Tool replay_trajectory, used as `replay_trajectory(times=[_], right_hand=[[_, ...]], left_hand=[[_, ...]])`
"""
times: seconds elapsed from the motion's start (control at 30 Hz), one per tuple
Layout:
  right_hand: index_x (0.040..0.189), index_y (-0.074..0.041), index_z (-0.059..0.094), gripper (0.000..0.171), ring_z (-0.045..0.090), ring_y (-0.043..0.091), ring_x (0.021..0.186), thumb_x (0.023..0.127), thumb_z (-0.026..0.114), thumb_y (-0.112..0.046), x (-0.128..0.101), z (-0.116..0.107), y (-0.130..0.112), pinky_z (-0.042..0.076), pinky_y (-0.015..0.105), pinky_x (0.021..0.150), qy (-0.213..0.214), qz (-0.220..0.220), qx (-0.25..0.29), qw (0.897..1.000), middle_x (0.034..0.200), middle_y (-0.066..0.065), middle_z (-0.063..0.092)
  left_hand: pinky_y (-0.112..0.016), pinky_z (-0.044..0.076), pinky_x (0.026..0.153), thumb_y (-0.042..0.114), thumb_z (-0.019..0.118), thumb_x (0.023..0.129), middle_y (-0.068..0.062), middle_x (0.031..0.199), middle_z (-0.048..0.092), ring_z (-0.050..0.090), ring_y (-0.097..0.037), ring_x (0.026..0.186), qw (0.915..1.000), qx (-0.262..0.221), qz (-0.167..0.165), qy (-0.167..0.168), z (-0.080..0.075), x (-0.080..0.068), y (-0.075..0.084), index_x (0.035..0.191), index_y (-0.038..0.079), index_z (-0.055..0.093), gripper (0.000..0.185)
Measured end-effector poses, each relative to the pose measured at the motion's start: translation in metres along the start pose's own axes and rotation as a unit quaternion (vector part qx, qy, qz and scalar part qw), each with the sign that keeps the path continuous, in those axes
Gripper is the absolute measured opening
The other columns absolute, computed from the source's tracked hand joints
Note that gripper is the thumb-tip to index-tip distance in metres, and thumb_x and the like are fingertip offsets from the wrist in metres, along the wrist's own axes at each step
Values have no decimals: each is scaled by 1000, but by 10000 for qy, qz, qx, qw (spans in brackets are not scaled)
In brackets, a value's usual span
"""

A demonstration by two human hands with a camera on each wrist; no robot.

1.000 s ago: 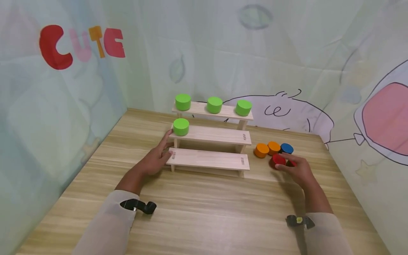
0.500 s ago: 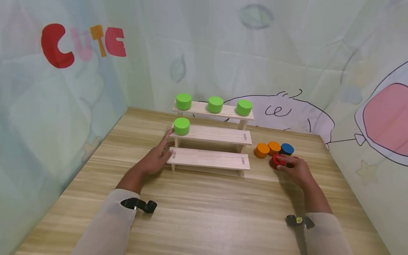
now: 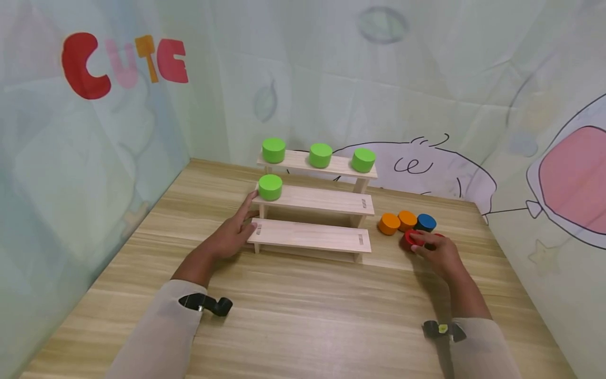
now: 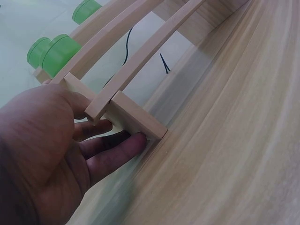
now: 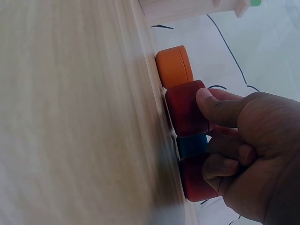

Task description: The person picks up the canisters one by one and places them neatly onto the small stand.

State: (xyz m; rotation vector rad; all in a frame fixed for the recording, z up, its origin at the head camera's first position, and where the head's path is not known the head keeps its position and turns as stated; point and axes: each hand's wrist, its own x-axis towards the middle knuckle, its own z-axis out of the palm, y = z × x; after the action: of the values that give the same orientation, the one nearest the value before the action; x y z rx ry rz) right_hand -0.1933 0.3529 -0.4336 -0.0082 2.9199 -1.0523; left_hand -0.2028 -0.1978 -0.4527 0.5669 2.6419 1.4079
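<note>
A three-tier wooden stand [image 3: 310, 235] bears several green cylinders; three, including one [image 3: 320, 155], stand on its top shelf and another [image 3: 270, 187] at the left of the middle shelf. My left hand [image 3: 229, 237] rests against the stand's left end. In the left wrist view, its fingers [image 4: 117, 157] touch the side panel [image 4: 136, 115]. My right hand [image 3: 441, 255] pinches a red cylinder [image 5: 185, 110] between thumb and fingers. A second red cylinder [image 5: 194, 180] lies under the curled fingers, mostly hidden in the head view.
Two orange cylinders, one [image 3: 389, 223] nearer the stand and one [image 3: 407, 220] behind, sit beside a blue cylinder [image 3: 426, 222] on the wood-grain table [image 3: 303, 310]. Printed cloth walls [image 3: 227, 79] enclose the table's back and sides.
My right index finger has shifted from the red cylinder's far edge over its top, while the cylinder stays in place. The left hand keeps its place at the stand.
</note>
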Motion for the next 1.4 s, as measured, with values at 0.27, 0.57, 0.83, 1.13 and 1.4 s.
replay_trajectory(times=[0.27,0.57,0.83,1.13,1.4], right_hand=[[147,-2,67,45,45,56,153,104,75,-13,-2,0,-5,43,66,124,136,-108,41,9998,162,28,54],[145,-2,69,39,46,59,151,107,69,-8,-12,0,-29,45,67,120,502,-214,-104,9985,164,31,50],[141,1,72,36,57,61,139,106,69,-5,-25,3,-53,53,68,110,1277,-631,-539,9883,155,34,58],[137,2,74,34,64,62,128,103,72,-3,-29,12,-62,57,71,103,2212,-1362,-736,9629,148,34,62],[133,0,77,34,74,50,104,100,75,1,-32,17,-66,61,27,84,2861,-1936,-703,9358,150,28,64]], left_hand=[[-72,35,126,21,41,119,-31,174,34,44,-56,155,10000,-37,50,18,0,-1,2,176,37,-10,78],[-72,34,127,20,41,118,-31,174,35,44,-56,155,10000,-19,-52,29,0,-1,2,176,39,-10,79],[-72,33,127,21,41,118,-31,174,34,43,-57,155,10000,-15,-63,20,0,-2,1,176,39,-10,79],[-72,34,126,20,41,118,-31,174,34,44,-57,155,10000,-31,-39,27,0,-3,1,176,38,-11,79],[-73,33,127,21,41,118,-31,174,34,43,-56,155,10000,-29,-35,26,0,-1,1,175,40,-10,79]])
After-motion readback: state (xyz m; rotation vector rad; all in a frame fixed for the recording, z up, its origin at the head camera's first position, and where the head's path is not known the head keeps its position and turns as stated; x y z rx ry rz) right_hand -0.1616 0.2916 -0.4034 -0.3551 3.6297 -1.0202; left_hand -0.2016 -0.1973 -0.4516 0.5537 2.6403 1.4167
